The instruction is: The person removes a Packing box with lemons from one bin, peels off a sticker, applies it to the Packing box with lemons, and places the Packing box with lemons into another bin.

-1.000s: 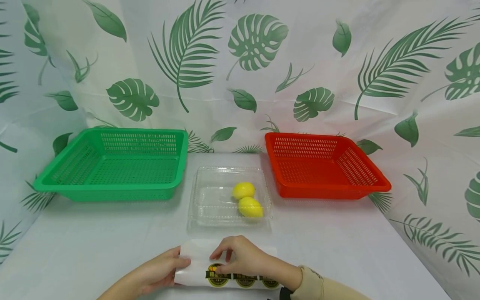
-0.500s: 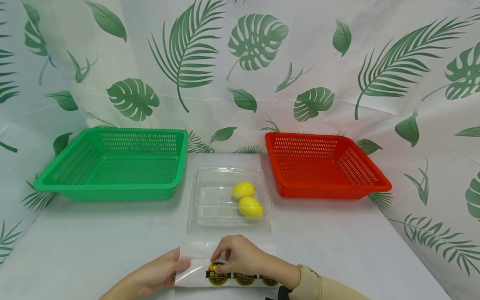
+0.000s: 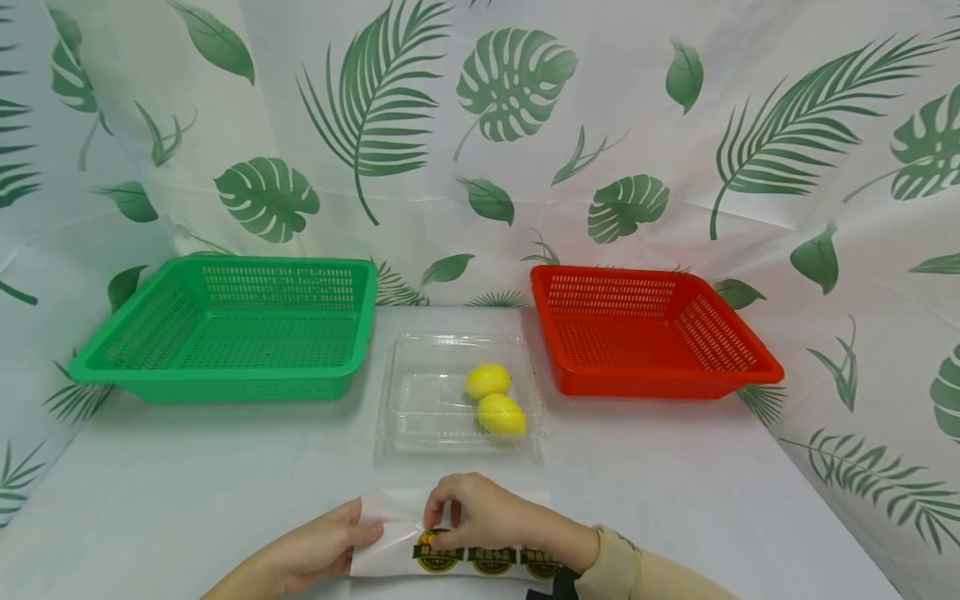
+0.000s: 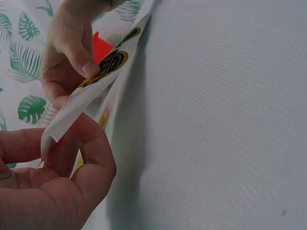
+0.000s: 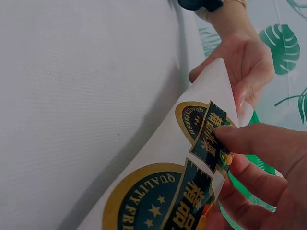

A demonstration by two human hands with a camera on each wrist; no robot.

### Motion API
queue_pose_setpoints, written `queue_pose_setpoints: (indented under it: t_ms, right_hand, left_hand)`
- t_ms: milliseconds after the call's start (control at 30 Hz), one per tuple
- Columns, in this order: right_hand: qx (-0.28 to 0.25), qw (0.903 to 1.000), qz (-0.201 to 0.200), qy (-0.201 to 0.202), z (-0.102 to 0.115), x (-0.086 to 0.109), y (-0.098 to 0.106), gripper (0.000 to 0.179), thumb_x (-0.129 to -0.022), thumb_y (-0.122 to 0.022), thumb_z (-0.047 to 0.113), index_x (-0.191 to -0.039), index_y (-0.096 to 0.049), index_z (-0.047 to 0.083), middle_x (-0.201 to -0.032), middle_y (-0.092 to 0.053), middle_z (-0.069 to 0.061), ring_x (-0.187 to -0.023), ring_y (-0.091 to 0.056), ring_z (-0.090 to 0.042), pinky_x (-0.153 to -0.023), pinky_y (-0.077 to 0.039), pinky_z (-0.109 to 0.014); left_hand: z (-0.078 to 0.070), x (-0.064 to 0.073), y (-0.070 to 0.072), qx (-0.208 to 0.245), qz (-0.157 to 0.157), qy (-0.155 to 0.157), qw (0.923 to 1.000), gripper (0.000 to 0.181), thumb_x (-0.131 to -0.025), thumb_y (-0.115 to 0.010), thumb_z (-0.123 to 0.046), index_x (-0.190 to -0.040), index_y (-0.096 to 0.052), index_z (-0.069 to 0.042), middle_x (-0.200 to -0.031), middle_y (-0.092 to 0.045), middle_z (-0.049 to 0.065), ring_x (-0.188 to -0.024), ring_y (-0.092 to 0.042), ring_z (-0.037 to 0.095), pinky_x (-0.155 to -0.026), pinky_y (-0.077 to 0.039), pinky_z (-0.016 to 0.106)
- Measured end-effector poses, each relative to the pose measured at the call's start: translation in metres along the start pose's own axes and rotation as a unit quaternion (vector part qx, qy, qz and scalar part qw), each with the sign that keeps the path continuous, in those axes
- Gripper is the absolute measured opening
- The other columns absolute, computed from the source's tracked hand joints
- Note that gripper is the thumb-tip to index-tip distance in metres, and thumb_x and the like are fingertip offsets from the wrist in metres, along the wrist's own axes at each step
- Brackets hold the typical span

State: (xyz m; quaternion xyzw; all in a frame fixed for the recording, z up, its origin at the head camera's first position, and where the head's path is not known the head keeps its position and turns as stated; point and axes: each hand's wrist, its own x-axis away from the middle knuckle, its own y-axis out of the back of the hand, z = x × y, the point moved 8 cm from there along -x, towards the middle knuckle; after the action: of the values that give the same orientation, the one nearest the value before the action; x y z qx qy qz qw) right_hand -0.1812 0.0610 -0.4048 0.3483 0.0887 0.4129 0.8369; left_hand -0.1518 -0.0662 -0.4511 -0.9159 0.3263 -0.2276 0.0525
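A white sheet of round fruit stickers (image 3: 384, 554) is held up at the near edge of the table, its row of black-and-gold labels facing me. My left hand (image 3: 318, 546) grips the left end between thumb and fingers; the left wrist view shows that end bent at the fingers (image 4: 98, 153). At the leftmost sticker (image 5: 192, 120), my right hand (image 3: 483, 515) pinches the sheet, thumb on the label's printed fruit and fingers behind. Beyond the hands sits a clear plastic clamshell box (image 3: 423, 408) with two yellow lemons (image 3: 501, 414) at its right side.
To the back left stands a green plastic basket (image 3: 247, 387), and a red one (image 3: 637, 383) is at the back right. A white cloth (image 3: 675, 483) covers the table. Behind everything hangs a leaf-print curtain (image 3: 420, 108).
My right fingertips have drawn slightly right and down, closing onto the top of the leftmost sticker. The sheet's upper edge has dipped a little. My left hand keeps its hold, almost still.
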Motion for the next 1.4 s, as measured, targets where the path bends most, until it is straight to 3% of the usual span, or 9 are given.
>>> queue_pose_setpoints:
  t_ms: [400,800,1067,1233,1400]
  right_hand:
    - [-0.065,0.9970,0.041,-0.007,-0.006,-0.004,-0.005,0.012,-0.080,-0.070,0.011,-0.083,-0.058,0.012,-0.078,-0.052,0.013,-0.065,-0.046,0.001,-0.060,-0.045,-0.015]
    - [-0.085,0.9961,0.011,-0.020,-0.008,-0.004,-0.003,0.016,-0.077,-0.074,0.011,-0.081,-0.059,0.012,-0.075,-0.052,0.012,-0.063,-0.047,0.000,-0.057,-0.043,-0.015]
    - [-0.096,0.9951,0.014,-0.017,-0.009,-0.003,-0.002,0.006,-0.082,-0.067,0.006,-0.081,-0.063,0.010,-0.071,-0.058,0.011,-0.063,-0.050,0.000,-0.058,-0.045,-0.015]
    - [-0.113,0.9933,0.008,-0.020,-0.012,-0.001,-0.001,0.006,-0.083,-0.065,0.003,-0.082,-0.064,0.009,-0.072,-0.063,0.005,-0.063,-0.052,-0.002,-0.060,-0.047,-0.017]
    - [-0.120,0.9925,0.005,-0.018,-0.014,0.001,-0.001,0.006,-0.084,-0.064,0.002,-0.083,-0.064,0.009,-0.074,-0.064,0.004,-0.064,-0.054,-0.002,-0.064,-0.048,-0.018]
  left_hand:
    - [-0.002,0.001,0.000,-0.008,0.002,-0.007,0.9999,0.048,-0.095,-0.045,-0.013,-0.133,-0.024,0.009,-0.114,-0.052,0.010,-0.100,-0.053,0.021,-0.082,-0.047,0.039]
    - [-0.003,0.000,0.002,-0.012,-0.013,-0.018,0.9997,0.052,-0.095,-0.046,-0.012,-0.133,-0.019,0.010,-0.115,-0.051,0.012,-0.100,-0.054,0.022,-0.082,-0.048,0.039]
    - [-0.003,-0.002,0.009,-0.058,-0.047,-0.016,0.9970,0.057,-0.093,-0.050,-0.012,-0.134,-0.017,0.012,-0.122,-0.047,0.020,-0.103,-0.053,0.027,-0.083,-0.047,0.046]
    - [-0.008,0.000,0.015,-0.099,-0.075,-0.030,0.9918,0.058,-0.091,-0.055,-0.014,-0.132,-0.024,0.014,-0.107,-0.060,0.018,-0.091,-0.061,0.027,-0.074,-0.052,0.043]
    - [-0.013,0.002,0.016,-0.128,-0.081,-0.040,0.9876,0.052,-0.090,-0.058,-0.017,-0.125,-0.035,0.013,-0.092,-0.066,0.013,-0.081,-0.064,0.023,-0.067,-0.054,0.038]
